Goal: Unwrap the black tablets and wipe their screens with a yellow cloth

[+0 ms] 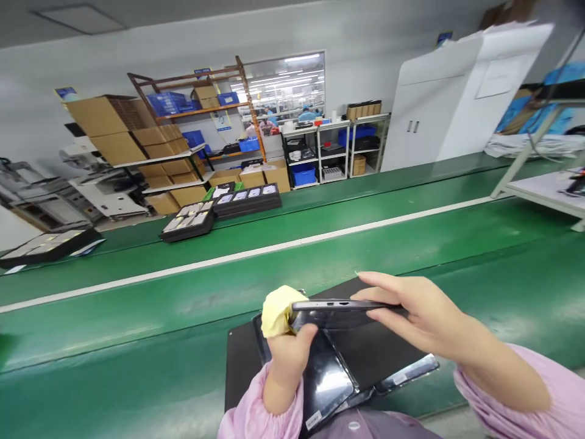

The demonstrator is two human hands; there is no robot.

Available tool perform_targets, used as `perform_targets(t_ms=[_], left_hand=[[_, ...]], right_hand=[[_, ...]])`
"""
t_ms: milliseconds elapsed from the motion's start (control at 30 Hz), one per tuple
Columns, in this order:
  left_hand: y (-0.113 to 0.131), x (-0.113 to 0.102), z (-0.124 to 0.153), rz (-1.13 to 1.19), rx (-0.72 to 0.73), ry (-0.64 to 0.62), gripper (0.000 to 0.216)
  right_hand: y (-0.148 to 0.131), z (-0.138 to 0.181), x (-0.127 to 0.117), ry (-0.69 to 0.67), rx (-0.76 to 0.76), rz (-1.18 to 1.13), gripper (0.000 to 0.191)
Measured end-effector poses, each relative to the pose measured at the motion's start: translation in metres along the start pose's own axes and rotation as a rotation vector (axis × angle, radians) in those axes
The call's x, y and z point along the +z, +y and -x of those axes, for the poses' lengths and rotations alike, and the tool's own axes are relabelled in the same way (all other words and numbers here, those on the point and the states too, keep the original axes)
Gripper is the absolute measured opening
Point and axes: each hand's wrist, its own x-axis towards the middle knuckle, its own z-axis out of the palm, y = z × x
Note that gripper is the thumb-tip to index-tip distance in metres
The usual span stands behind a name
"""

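Observation:
My right hand (411,308) pinches the right end of a thin dark tablet (338,305), fingers above and thumb below. The tablet is held up edge-on, and a small port shows in its near edge. Bunched in my left hand (292,353) is a yellow cloth (276,308), wrapped around the tablet's left end, with the thumb at its lower side. Beneath my hands, a glossy dark tablet (326,372) with a white label at its corner lies on a black mat (240,366). Another film-covered panel (406,373) lies near the mat's right front edge, partly hidden.
The green bench (183,305) runs across, with a white strip (256,251) along it. Black trays (189,222) of flat devices stand at the far left. A white shelf stand (543,189) rises at right. Shelves, cartons (105,122) and a white cabinet (429,116) stand behind.

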Motion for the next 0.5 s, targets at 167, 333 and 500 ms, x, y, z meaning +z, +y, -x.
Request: perform_targets(t_ms=[167,333,500], left_hand=[[0.01,0.015,0.002,0.218,-0.067,-0.617,0.017],[0.016,0.039,0.021,0.26,-0.091,-0.654,0.019],[0.024,0.05,0.035,0.096,0.02,-0.632,0.02]], right_hand=[[0.026,0.004,-0.022,-0.173,-0.154,0.184,0.044],[0.026,0.033,-0.03,0.034,0.04,0.064,0.047],[0.005,0.058,-0.029,0.377,0.336,-0.071,0.01]])
